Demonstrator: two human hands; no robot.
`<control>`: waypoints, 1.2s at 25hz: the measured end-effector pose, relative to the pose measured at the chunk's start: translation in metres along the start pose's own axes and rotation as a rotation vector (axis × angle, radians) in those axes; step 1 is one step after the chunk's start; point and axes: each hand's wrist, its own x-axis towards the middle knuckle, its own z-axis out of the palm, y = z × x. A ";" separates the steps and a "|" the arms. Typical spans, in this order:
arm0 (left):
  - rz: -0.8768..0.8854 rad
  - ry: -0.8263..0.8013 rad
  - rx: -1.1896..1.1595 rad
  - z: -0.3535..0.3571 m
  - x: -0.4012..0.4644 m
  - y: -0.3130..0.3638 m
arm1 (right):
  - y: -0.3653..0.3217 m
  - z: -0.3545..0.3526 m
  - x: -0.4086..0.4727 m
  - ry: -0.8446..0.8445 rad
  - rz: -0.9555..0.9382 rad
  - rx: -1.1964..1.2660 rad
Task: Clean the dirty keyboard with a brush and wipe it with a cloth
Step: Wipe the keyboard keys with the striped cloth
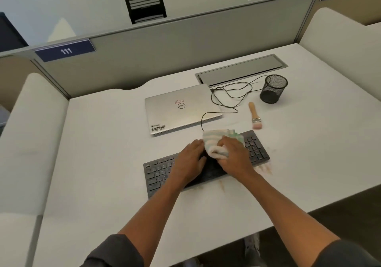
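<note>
And we're into the wiping stage, by the look of it. The keyboard lies slantwise on the desk, just in front of the closed laptop. The right hand has its fingers curled round a bunched cloth, pale with green stripes, and presses it onto the keys toward the keyboard's right half, near the number pad. The left hand lies flat on the middle keys, fingers fairly straight and close together, gripping nothing; my read is that it pins the board so the rubbing can't slide it about.

The brush lies untouched on the desk behind the keyboard's right end, bristles toward it, suggesting the brushing is done. Behind the brush stands a mesh cup. A thin black cable loops from the keyboard's back edge past the laptop. Brownish smears mark the desk along the keyboard's near edge; those may want wiping too.
</note>
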 end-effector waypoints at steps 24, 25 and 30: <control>-0.358 -0.067 0.203 -0.015 -0.146 -0.119 | -0.116 0.134 -0.025 -0.225 -0.070 -0.393; -0.375 -0.070 0.213 -0.016 -0.148 -0.119 | -0.122 0.141 -0.025 -0.223 -0.089 -0.393; -0.410 -0.061 0.209 -0.017 -0.151 -0.120 | -0.139 0.166 -0.027 -0.196 -0.203 -0.413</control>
